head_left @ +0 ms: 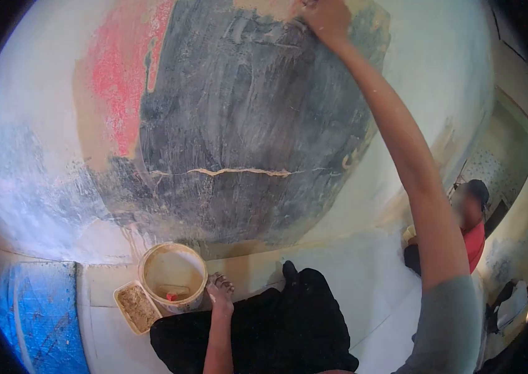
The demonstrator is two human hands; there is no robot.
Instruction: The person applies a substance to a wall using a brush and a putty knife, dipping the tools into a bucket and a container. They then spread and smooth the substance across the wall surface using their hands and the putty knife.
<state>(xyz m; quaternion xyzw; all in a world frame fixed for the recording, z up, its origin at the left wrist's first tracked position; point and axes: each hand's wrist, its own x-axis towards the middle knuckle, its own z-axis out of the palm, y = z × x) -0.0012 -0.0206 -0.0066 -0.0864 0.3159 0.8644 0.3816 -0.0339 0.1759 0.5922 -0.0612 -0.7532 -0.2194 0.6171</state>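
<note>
At the top edge of the view, my right hand [326, 20] is closed against the wall, its fingers wrapped round something I cannot make out. Under it spreads a large dark grey patch [245, 106] with scraped, streaky marks. A jagged pale crack [239, 171] runs across the lower part of this patch. My left hand [220, 290], whitish with dust, is low over my dark-clothed legs, fingers apart and nothing visible in them. Just left of it stands a round bucket [151, 262] with a small red and tan item [173, 296] inside.
Beside the bucket is a rectangular tub [137, 308] of brownish crumbly material. A blue sheet-like object [48, 318] lies at the lower left. Red paint [120, 81] shows on the wall's upper left. To the right, a person in a red top [474, 243] is low near a doorway.
</note>
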